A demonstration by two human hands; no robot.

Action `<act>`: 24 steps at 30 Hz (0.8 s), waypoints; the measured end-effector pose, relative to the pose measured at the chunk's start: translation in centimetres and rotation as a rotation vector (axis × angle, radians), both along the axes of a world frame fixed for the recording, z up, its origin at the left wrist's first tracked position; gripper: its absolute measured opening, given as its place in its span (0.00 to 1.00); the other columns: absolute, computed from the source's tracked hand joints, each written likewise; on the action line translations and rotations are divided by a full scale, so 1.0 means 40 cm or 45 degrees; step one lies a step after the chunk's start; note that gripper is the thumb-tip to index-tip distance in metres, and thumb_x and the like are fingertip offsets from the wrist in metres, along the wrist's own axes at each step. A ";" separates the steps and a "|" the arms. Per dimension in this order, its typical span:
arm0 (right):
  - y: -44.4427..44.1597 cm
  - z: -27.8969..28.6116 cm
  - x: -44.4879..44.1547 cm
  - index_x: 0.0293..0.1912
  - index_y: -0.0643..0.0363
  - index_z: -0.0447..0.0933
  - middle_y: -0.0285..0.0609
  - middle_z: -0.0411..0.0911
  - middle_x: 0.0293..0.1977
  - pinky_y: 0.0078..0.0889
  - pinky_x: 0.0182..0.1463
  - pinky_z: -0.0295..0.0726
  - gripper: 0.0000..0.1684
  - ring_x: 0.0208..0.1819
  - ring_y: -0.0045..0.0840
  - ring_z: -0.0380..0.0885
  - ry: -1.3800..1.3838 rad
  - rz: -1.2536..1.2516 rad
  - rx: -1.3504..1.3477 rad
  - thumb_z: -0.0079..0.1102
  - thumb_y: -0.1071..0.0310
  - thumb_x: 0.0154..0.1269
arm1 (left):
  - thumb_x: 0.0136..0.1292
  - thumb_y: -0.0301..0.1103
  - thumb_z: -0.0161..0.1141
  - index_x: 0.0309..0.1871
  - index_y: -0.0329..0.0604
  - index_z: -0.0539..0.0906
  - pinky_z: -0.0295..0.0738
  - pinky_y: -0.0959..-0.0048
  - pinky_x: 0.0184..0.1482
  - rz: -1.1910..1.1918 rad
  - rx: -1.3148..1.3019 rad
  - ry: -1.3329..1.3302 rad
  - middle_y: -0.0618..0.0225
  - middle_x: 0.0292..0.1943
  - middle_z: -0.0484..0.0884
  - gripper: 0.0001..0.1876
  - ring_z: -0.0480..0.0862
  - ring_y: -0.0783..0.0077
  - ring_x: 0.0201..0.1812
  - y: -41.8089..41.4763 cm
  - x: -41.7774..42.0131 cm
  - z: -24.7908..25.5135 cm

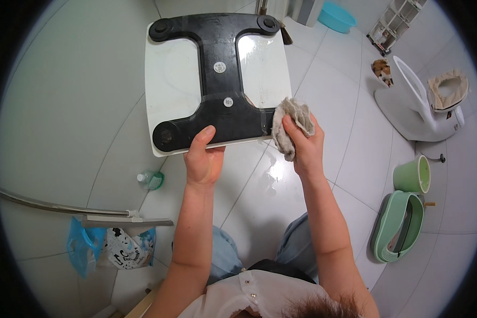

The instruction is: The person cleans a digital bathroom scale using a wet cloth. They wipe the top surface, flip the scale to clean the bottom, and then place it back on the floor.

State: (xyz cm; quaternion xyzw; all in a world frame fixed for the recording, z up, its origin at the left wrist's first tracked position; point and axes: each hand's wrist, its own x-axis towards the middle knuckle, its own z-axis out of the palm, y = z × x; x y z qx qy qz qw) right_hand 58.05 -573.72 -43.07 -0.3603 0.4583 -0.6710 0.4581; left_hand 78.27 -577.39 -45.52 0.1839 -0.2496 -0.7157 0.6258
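Observation:
A bathroom scale (pixel 219 51) is held up in front of me, its underside facing me. The underside has a black H-shaped plastic frame over a white plate, round feet at the corners and two small round stickers. My left hand (pixel 204 161) grips its near edge, thumb on the black plastic and fingers behind. In my right hand (pixel 311 147) is a crumpled grey-beige cloth (pixel 292 119), pressed against the scale's near right corner. That corner's foot is hidden by the cloth. Small wet-looking marks glisten on the floor tiles (pixel 272 175) below.
At right stand a white toilet (pixel 413 107), a light-green bucket (pixel 411 175) and a green litter tray (pixel 381 238). A clear green bottle (pixel 152 180), a squeegee (pixel 127 221) and a printed bag (pixel 125 248) are at left. A blue basin (pixel 337 18) and wheeled rack (pixel 395 26) stand farther back.

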 end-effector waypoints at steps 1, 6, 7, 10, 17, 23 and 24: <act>-0.001 -0.008 -0.008 0.57 0.65 0.75 0.37 0.81 0.42 0.21 0.45 0.80 0.22 0.40 0.16 0.80 -0.033 0.017 0.029 0.68 0.70 0.66 | 0.66 0.33 0.54 0.62 0.31 0.76 0.69 0.61 0.69 -0.015 0.002 0.008 0.57 0.60 0.80 0.23 0.78 0.62 0.63 -0.004 0.004 -0.004; 0.004 0.003 -0.008 0.53 0.64 0.77 0.34 0.80 0.40 0.21 0.45 0.78 0.18 0.40 0.15 0.78 0.112 0.063 0.000 0.67 0.68 0.67 | 0.65 0.30 0.55 0.58 0.30 0.79 0.70 0.61 0.68 -0.082 0.036 0.058 0.57 0.57 0.82 0.20 0.80 0.62 0.60 -0.021 0.030 -0.040; 0.003 0.004 0.004 0.52 0.64 0.77 0.34 0.80 0.39 0.21 0.45 0.78 0.17 0.40 0.15 0.77 0.151 0.037 -0.017 0.67 0.68 0.67 | 0.65 0.30 0.55 0.57 0.30 0.79 0.70 0.61 0.68 -0.093 0.037 0.065 0.57 0.56 0.82 0.19 0.80 0.62 0.60 -0.023 0.035 -0.047; -0.003 -0.004 0.025 0.48 0.63 0.77 0.33 0.79 0.37 0.20 0.44 0.77 0.14 0.40 0.14 0.76 0.271 -0.139 -0.022 0.66 0.67 0.68 | 0.64 0.24 0.57 0.58 0.37 0.79 0.73 0.62 0.66 -0.135 0.041 0.102 0.61 0.55 0.82 0.18 0.80 0.64 0.59 -0.018 0.032 -0.035; -0.010 -0.035 0.022 0.44 0.62 0.76 0.33 0.78 0.35 0.20 0.41 0.76 0.12 0.36 0.13 0.74 0.267 -0.258 -0.001 0.65 0.63 0.70 | 0.63 0.24 0.60 0.55 0.39 0.81 0.75 0.64 0.62 -0.082 0.130 0.047 0.63 0.51 0.84 0.16 0.82 0.66 0.54 -0.025 0.005 -0.043; -0.011 -0.024 0.029 0.46 0.61 0.73 0.33 0.78 0.36 0.19 0.40 0.76 0.15 0.36 0.13 0.75 0.292 -0.085 0.015 0.65 0.62 0.70 | 0.64 0.28 0.58 0.54 0.33 0.81 0.76 0.64 0.61 -0.010 0.150 -0.017 0.61 0.51 0.84 0.16 0.83 0.65 0.54 -0.028 0.019 -0.039; -0.012 -0.028 0.027 0.46 0.61 0.73 0.33 0.78 0.36 0.20 0.40 0.76 0.15 0.36 0.13 0.75 0.306 -0.096 0.015 0.66 0.62 0.69 | 0.64 0.27 0.58 0.55 0.33 0.80 0.75 0.64 0.62 -0.052 0.123 -0.021 0.61 0.51 0.84 0.17 0.83 0.65 0.55 -0.029 0.019 -0.034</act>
